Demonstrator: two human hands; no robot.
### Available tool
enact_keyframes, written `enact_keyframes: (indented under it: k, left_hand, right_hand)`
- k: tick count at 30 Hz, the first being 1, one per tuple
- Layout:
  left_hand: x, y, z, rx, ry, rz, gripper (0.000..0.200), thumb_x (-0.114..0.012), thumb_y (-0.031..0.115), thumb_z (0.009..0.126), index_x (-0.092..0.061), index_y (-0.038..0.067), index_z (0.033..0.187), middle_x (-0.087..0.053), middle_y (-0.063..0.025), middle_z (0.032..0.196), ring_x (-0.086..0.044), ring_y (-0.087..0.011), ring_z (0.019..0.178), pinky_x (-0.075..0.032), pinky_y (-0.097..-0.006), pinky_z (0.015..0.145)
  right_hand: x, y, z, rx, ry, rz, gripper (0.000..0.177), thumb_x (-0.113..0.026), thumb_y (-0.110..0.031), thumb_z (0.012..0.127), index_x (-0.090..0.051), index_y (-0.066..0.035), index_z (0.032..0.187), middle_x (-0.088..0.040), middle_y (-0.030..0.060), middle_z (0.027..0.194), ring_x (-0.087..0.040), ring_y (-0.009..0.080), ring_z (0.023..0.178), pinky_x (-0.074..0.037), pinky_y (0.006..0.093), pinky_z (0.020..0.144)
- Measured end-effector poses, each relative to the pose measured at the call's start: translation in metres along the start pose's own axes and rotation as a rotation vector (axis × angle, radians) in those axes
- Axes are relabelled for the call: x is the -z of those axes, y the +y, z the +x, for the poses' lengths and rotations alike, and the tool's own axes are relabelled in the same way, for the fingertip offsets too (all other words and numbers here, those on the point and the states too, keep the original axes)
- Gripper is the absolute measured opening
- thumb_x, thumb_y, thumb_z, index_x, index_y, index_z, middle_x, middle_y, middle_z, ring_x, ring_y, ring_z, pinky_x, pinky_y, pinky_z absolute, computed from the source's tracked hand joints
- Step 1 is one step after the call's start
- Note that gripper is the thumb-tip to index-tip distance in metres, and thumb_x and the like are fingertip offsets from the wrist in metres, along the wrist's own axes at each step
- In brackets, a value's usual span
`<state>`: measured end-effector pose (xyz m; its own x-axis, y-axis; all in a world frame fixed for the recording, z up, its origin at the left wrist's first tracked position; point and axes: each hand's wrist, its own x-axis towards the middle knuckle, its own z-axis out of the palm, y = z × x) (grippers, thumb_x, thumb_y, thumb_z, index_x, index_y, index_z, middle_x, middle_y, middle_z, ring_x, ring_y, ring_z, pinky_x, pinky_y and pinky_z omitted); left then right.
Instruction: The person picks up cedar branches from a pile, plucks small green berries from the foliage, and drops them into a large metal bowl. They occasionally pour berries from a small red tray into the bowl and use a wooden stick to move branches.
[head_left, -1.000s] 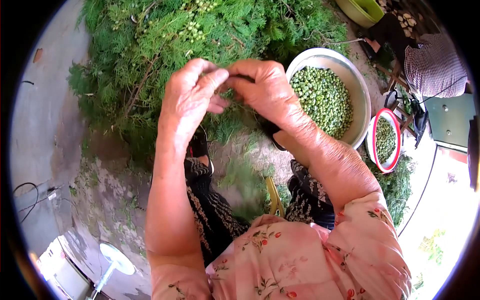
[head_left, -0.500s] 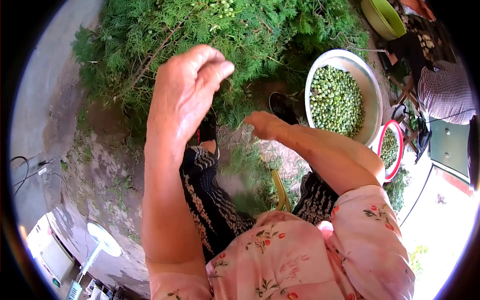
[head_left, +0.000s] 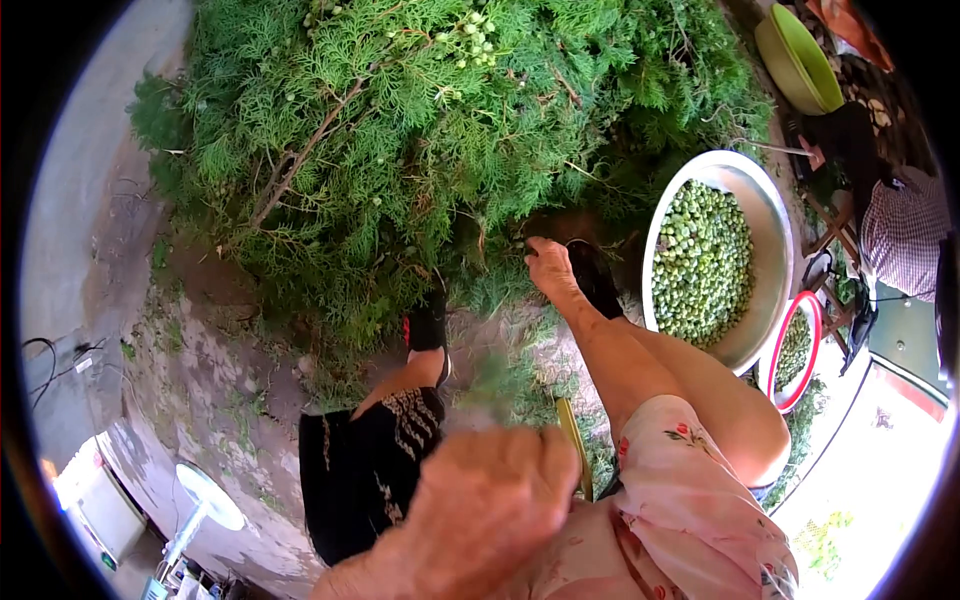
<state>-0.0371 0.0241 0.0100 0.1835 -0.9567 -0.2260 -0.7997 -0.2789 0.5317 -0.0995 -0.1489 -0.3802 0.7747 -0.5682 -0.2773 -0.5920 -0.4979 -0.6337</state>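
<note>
My left hand [head_left: 490,495] is close to the camera in front of my chest. Its fingers are curled in and slightly blurred, hiding anything inside. My right hand [head_left: 550,268] reaches low to the near edge of a pile of green conifer branches [head_left: 400,150], beside my dark shoe [head_left: 592,280]. Its fingers are drawn together; whether anything is in them is too small to see. A cluster of pale green cones [head_left: 474,40] sits on the pile. To the right of my right arm stands a metal basin [head_left: 775,235] with many small green cones [head_left: 700,265].
A red-rimmed bowl [head_left: 815,335] with more cones stands by the basin. Beyond are a yellow-green tub [head_left: 800,60] and a person in a checked garment [head_left: 905,235]. A white fan [head_left: 208,497] is at lower left. A yellowish strip [head_left: 572,440] shows between my legs.
My left hand has come down and back from above the branches to my chest. My right hand stays low by the pile. The view has shifted, showing more of the branches.
</note>
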Motion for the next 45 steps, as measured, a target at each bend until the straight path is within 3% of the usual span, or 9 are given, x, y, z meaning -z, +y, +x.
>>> enact_keyframes:
  k: [8,14,18,19,23,27,35,40,45]
  left_hand:
    - [-0.004,0.007,0.013,0.072,0.026,-0.024,0.022,-0.052,0.011,0.071,-0.055,-0.001,0.088,-0.05,-0.0082,0.067,-0.051,-0.0208,0.064,-0.042,-0.0305,0.056]
    - [-0.014,-0.001,0.019,-0.005,0.035,-0.055,0.021,-0.055,0.012,0.07,-0.056,-0.001,0.086,-0.051,-0.0059,0.063,-0.053,-0.0176,0.058,-0.042,-0.0296,0.051]
    - [-0.007,0.011,0.016,0.105,-0.024,-0.054,0.019,-0.051,0.012,0.071,-0.055,0.0,0.086,-0.051,-0.0075,0.066,-0.051,-0.0195,0.063,-0.041,-0.0303,0.056]
    - [-0.008,0.012,0.015,0.108,-0.03,-0.063,0.018,-0.051,0.012,0.072,-0.055,0.0,0.085,-0.051,-0.0075,0.066,-0.051,-0.0195,0.064,-0.041,-0.0303,0.057]
    - [-0.007,0.015,0.014,0.022,-0.015,0.062,0.019,-0.051,0.012,0.071,-0.055,0.0,0.085,-0.052,-0.0082,0.067,-0.052,-0.0197,0.063,-0.041,-0.0309,0.057]
    - [-0.026,0.015,0.011,0.01,0.045,0.087,0.008,-0.053,0.012,0.069,-0.053,0.005,0.073,-0.049,-0.0027,0.06,-0.052,-0.0158,0.056,-0.039,-0.0292,0.05]
    - [-0.019,0.013,0.016,-0.102,-0.08,0.098,0.026,-0.056,0.015,0.066,-0.056,-0.003,0.084,-0.052,-0.0042,0.061,-0.053,-0.0152,0.054,-0.04,-0.026,0.047]
    - [-0.037,0.015,0.014,-0.114,-0.109,0.139,0.018,-0.056,0.014,0.064,-0.054,0.0,0.075,-0.05,-0.0036,0.06,-0.052,-0.0148,0.054,-0.039,-0.027,0.046]
    - [-0.043,0.019,0.014,-0.127,-0.115,0.14,0.011,-0.056,0.013,0.063,-0.049,0.006,0.067,-0.046,-0.0019,0.058,-0.05,-0.0147,0.054,-0.039,-0.0278,0.045]
  right_hand:
    - [-0.03,-0.013,0.026,0.002,-0.071,-0.218,0.033,-0.06,-0.005,0.072,-0.053,-0.009,0.105,-0.044,0.0202,0.112,-0.054,0.0421,0.087,-0.047,0.0473,0.071]
    - [-0.031,-0.006,0.016,-0.084,-0.1,-0.199,0.042,-0.06,-0.002,0.07,-0.048,-0.01,0.11,-0.038,0.0173,0.124,-0.054,0.0362,0.097,-0.049,0.0409,0.078]
    - [-0.031,0.005,0.001,-0.075,0.063,0.034,0.031,-0.058,0.002,0.067,-0.054,-0.002,0.097,-0.051,0.0218,0.099,-0.053,0.0427,0.088,-0.046,0.0438,0.072]
    - [-0.041,0.017,0.0,-0.031,0.128,-0.016,0.028,-0.058,0.003,0.069,-0.056,-0.001,0.096,-0.057,0.017,0.085,-0.059,0.0334,0.077,-0.048,0.0398,0.066]
    - [-0.051,0.041,-0.011,-0.07,0.177,0.255,0.026,-0.06,0.0,0.073,-0.055,0.001,0.099,-0.059,0.0072,0.073,-0.058,0.0147,0.057,-0.049,0.0306,0.052]
    - [0.003,0.0,-0.02,-0.561,0.061,1.026,0.024,-0.053,0.008,0.073,-0.053,0.004,0.097,-0.059,0.0102,0.081,-0.061,0.022,0.068,-0.054,0.0363,0.059]
    - [0.034,-0.015,-0.028,-0.482,-0.102,1.661,0.018,-0.046,0.009,0.072,-0.051,-0.004,0.082,-0.058,0.0117,0.087,-0.057,0.0259,0.081,-0.049,0.0429,0.075]
    - [0.067,-0.039,-0.025,-0.341,0.136,1.649,0.018,-0.051,0.011,0.075,-0.055,-0.005,0.082,-0.06,0.0091,0.08,-0.059,0.0236,0.075,-0.051,0.0387,0.07]
    - [0.119,-0.025,-0.016,-0.152,1.02,0.658,0.023,-0.054,0.006,0.075,-0.057,-0.002,0.096,-0.056,0.0145,0.096,-0.055,0.0273,0.088,-0.046,0.0361,0.077]
